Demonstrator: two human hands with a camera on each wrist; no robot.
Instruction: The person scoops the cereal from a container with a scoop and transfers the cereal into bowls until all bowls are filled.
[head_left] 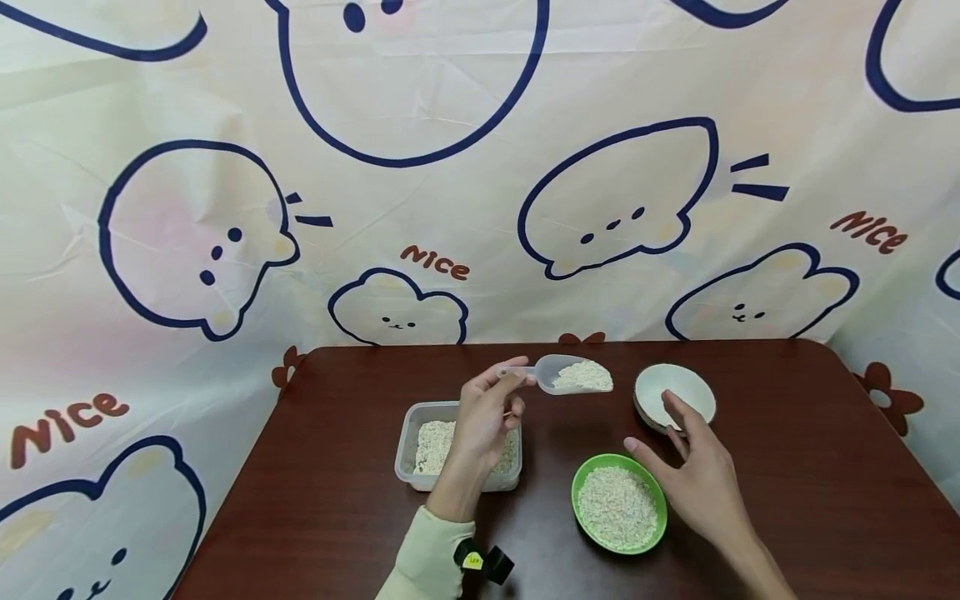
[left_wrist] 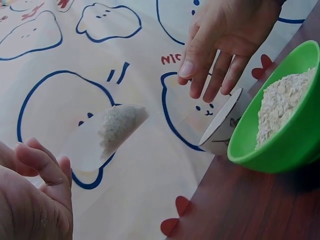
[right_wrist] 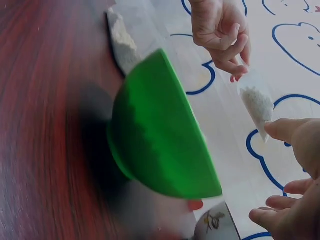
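Note:
My left hand [head_left: 480, 421] pinches the handle of a clear plastic scoop [head_left: 547, 375], holding it above the table with a heap of pale flakes, like rolled oats [head_left: 588, 377], in it. My right hand [head_left: 701, 479] hovers with fingers spread and nothing in its grasp, its fingertips overlapping the white bowl in the head view. That white bowl [head_left: 678, 385] has a dark drawn pattern outside, seen in the right wrist view. Nearer stands a green bowl [right_wrist: 155, 135] filled with the same flakes. In the left wrist view the scoop's handle is hidden.
A clear rectangular container [head_left: 402, 458] holding more flakes stands at the left, partly behind my left forearm. The dark wooden table [head_left: 322, 517] ends against a cloth backdrop [head_left: 480, 208] with cartoon outlines. A small black device [head_left: 483, 561] sits on the left sleeve.

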